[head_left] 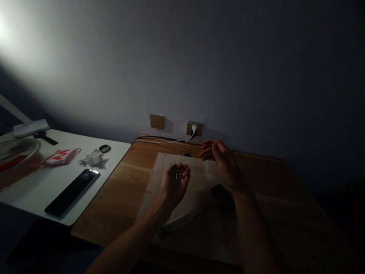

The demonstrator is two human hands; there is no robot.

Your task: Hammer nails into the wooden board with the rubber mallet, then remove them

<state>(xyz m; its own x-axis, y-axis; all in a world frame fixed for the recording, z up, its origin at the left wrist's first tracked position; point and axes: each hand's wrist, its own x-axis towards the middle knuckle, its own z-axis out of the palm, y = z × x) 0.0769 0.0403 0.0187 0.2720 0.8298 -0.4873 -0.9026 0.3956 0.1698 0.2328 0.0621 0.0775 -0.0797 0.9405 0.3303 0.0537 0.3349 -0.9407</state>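
My left hand [173,186] is palm up with its fingers curled into a cup. A few small shiny metal pieces [178,175] lie in it, too small and dim to name. To its right my right hand [224,161] hangs over the far part of a pale board [209,236], fingers apart and with nothing visible in them. On the board, under my forearms, lies a long whitish object [182,220]. A dark object [224,198] lies beside it, partly covered by my right arm; its kind is lost in shadow.
The board rests on a wooden table [119,198]. A white table [37,198] to the left bears a phone [72,192], crumpled clear plastic [94,158], a red-and-white packet [63,156] and a plastic tub [31,163]. A white cable [162,142] runs to a wall socket [194,128].
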